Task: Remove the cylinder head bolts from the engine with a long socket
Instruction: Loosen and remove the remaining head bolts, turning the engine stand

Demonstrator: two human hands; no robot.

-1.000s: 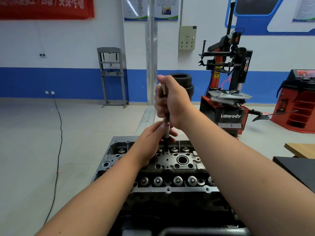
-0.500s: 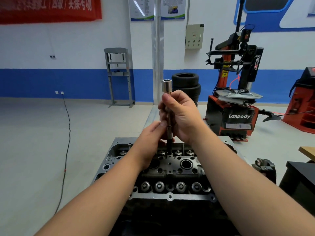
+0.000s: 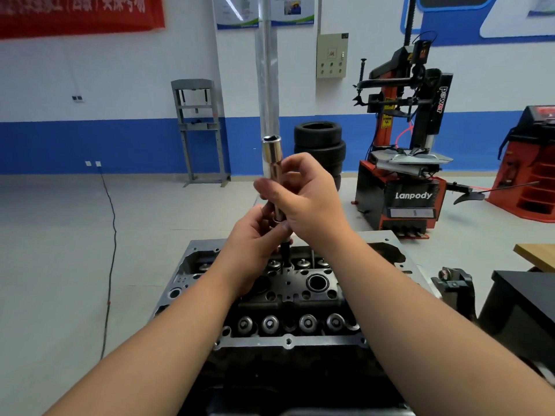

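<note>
Two hands on an upright socket [image 3: 274, 172].
It is gripped by right hand [image 3: 309, 199] and left hand [image 3: 255, 235], open end upward, above the cylinder head [image 3: 288, 295].

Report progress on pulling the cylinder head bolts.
Done: I cannot tell how many bolts are already out. In hand: the right hand and left hand both grip the long socket, which stands upright with a dark bolt shank hanging below it into the cylinder head. Left: lift this bolt clear, then check the remaining holes.
</note>
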